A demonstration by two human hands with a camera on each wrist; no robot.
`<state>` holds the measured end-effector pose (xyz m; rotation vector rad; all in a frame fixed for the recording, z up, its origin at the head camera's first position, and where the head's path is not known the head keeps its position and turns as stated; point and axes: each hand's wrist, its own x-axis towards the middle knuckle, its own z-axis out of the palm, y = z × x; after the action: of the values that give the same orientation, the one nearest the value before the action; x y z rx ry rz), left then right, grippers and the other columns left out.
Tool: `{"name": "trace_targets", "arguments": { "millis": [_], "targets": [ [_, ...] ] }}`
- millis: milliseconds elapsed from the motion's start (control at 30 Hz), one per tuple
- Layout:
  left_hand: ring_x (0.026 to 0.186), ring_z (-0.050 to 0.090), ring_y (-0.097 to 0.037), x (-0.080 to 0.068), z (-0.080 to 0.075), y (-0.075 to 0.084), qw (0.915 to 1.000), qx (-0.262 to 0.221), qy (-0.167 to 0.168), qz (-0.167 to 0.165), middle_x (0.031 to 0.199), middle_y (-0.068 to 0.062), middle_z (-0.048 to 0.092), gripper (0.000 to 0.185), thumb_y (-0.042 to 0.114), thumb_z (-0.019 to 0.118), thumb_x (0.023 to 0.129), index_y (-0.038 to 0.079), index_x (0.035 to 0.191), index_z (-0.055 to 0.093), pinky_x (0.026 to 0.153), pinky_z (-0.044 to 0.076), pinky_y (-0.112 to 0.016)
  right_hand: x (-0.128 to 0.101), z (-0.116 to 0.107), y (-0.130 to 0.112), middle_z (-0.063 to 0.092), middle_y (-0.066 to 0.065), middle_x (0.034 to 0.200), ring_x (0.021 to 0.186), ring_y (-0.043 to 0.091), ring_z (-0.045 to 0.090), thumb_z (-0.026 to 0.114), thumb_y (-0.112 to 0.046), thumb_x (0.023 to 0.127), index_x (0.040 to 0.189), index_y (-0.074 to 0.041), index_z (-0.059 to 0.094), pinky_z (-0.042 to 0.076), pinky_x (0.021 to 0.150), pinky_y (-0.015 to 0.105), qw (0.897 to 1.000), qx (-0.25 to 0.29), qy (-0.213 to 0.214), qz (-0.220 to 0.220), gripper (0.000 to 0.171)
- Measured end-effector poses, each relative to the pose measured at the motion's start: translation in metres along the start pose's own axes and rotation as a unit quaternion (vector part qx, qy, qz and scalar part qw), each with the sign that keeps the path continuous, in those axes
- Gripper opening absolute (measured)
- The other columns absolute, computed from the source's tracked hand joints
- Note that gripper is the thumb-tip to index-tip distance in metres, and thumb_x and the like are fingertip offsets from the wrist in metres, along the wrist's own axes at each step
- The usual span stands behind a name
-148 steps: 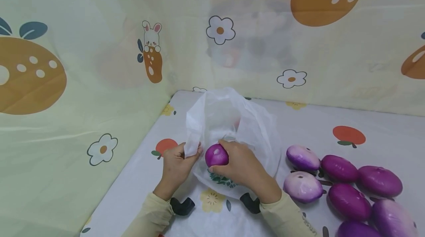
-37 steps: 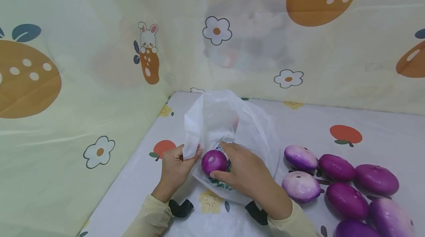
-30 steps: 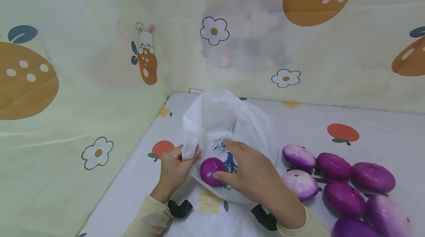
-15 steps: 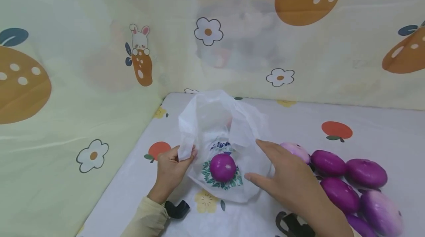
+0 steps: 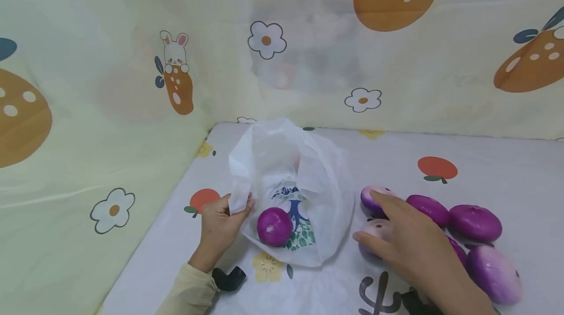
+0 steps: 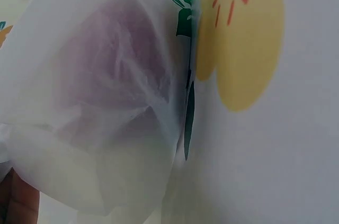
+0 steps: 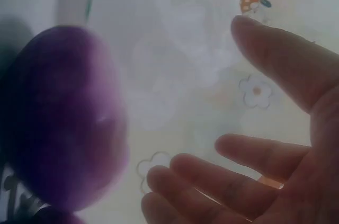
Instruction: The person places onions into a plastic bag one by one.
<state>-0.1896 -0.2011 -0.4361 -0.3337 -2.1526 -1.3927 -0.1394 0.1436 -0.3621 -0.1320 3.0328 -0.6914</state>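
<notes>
My left hand (image 5: 222, 227) pinches the left rim of a white plastic bag (image 5: 326, 192), whose mouth gapes toward me. Inside it lies a purple onion (image 5: 274, 227); the left wrist view shows a purplish shape through the bag (image 6: 106, 181). My right hand (image 5: 423, 251) hovers over the onions on the right, thumb and fingers spread, holding nothing. Nearest to it are two pale purple onions (image 5: 376, 228), partly hidden by the fingers. In the right wrist view one onion (image 7: 69, 118) is beside the hand (image 7: 318, 128), apart from the fingers.
Further onions (image 5: 476, 223) lie right of the right hand, one large and pale (image 5: 493, 273). A patterned cloth covers the table (image 5: 396, 158). Printed curtains (image 5: 308, 94) stand behind and at the left. A black strap-like piece (image 5: 229, 278) is at the left wrist.
The right hand has let go of the purple onion inside the bag and moved right, over the other onions. That onion has rolled a little within the bag. The left hand keeps its hold.
</notes>
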Motion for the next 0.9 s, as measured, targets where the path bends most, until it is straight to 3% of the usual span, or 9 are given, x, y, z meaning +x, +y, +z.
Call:
{"name": "trace_targets", "arguments": {
  "millis": [167,267,467,900],
  "targets": [
    [0.071,0.068,-0.008,0.000,-0.001,-0.003,0.9999,0.008,0.003,0.007,0.086,-0.009,0.079,0.020,-0.002,0.088,0.079,0.002,0.098,0.082,0.064,0.056,-0.019,-0.004,0.003,0.014,0.057,0.019,0.149,0.126,0.042,0.058,0.081,-0.059,0.083,0.156,-0.012,0.047,0.046,0.099,0.067,1.000,0.002,0.009,-0.013,0.094],
    [0.070,0.067,-0.006,0.001,-0.002,-0.003,0.9999,0.010,0.004,0.007,0.085,-0.008,0.079,0.019,-0.002,0.088,0.079,0.003,0.097,0.082,0.061,0.054,-0.019,-0.005,0.007,0.023,0.061,0.020,0.142,0.122,0.042,0.060,0.083,-0.060,0.080,0.153,-0.007,0.050,0.045,0.099,0.067,0.999,0.000,0.021,-0.028,0.096],
    [0.068,0.064,-0.005,0.001,-0.002,-0.002,0.9999,0.011,0.006,0.010,0.084,-0.009,0.079,0.017,-0.001,0.088,0.080,0.003,0.096,0.082,0.057,0.051,-0.019,-0.005,0.015,0.028,0.062,0.021,0.140,0.121,0.042,0.060,0.084,-0.058,0.080,0.152,-0.004,0.050,0.045,0.099,0.065,1.000,0.008,0.015,-0.016,0.097],
    [0.073,0.068,-0.009,0.000,0.001,-0.001,0.9998,-0.005,-0.001,0.019,0.088,-0.012,0.079,0.020,-0.004,0.087,0.080,0.000,0.098,0.081,0.063,0.056,-0.019,-0.006,0.029,0.036,0.066,0.019,0.134,0.123,0.041,0.059,0.087,-0.044,0.082,0.138,-0.004,0.063,0.044,0.102,0.062,0.998,0.011,0.030,-0.047,0.073]
  ]
}}
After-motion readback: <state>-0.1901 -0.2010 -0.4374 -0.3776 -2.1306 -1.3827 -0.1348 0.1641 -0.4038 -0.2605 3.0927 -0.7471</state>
